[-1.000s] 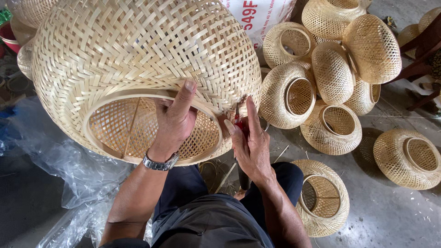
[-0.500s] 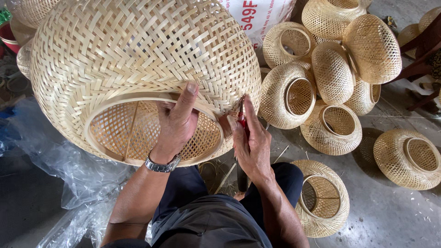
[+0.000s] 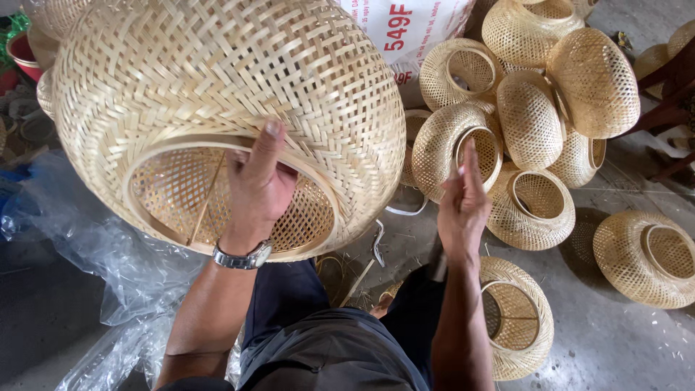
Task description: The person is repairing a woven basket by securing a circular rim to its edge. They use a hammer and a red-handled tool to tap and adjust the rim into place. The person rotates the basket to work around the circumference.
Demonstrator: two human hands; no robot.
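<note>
Left hand [image 3: 257, 185] clamps the rim of the big woven bamboo shade [image 3: 217, 108] held over the lap; right hand [image 3: 463, 206] hovers clear — fingers straight, seemingly empty (hard to tell). One-handed hold — the shade could tip sideways.

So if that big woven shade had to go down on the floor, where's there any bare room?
Bare concrete floor shows lower right, between the small shade by the knee and the one at the right edge. The pile of small shades crowds the upper right. Clear plastic sheeting covers the left. The left hand holds the large shade's rim; the right hand is free.
</note>
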